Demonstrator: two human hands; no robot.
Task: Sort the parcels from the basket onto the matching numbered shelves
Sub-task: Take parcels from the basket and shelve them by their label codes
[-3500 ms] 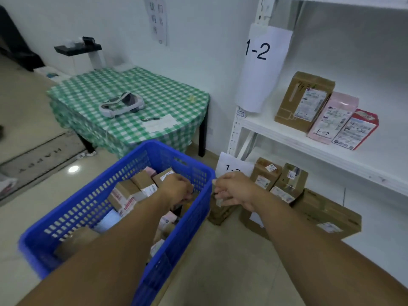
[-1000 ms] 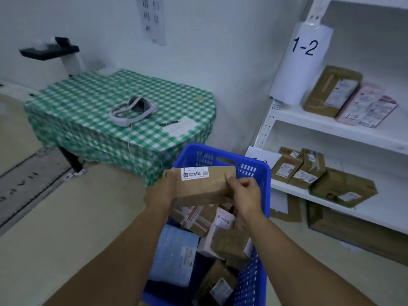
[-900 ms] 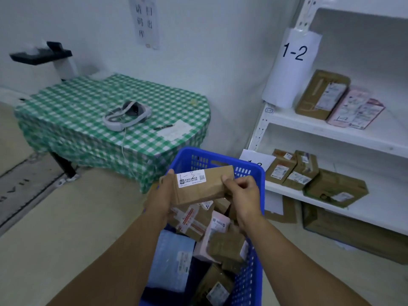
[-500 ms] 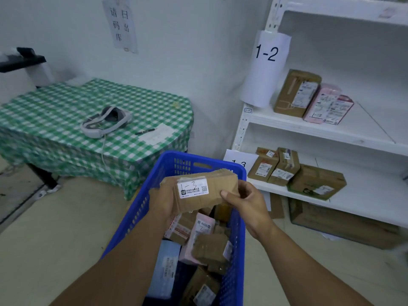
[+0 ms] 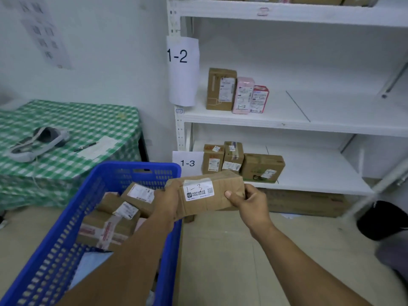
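Observation:
I hold a brown cardboard parcel [image 5: 212, 193] with a white label marked "1-3" in front of me, just right of the blue basket [image 5: 66, 235]. My left hand [image 5: 167, 202] grips its left end and my right hand [image 5: 247, 202] grips its right end, thumb on the front face. The basket holds several more brown parcels [image 5: 114, 219]. The white shelf unit stands ahead: the shelf tagged "1-2" [image 5: 177, 55] carries three parcels [image 5: 237, 93], and the shelf tagged "1-3" [image 5: 187, 162] carries three brown boxes [image 5: 242, 162].
A table with a green checked cloth [image 5: 72, 138] stands at the left, bearing a headset, a pen and paper. A flat cardboard box [image 5: 309, 202] lies under the lowest shelf. A black bin [image 5: 382, 219] sits at the right. Both tagged shelves have bare board to the right.
Both hands lifted the parcel out of the basket and carried it right, toward the shelves. The label now faces me and my view has swung right.

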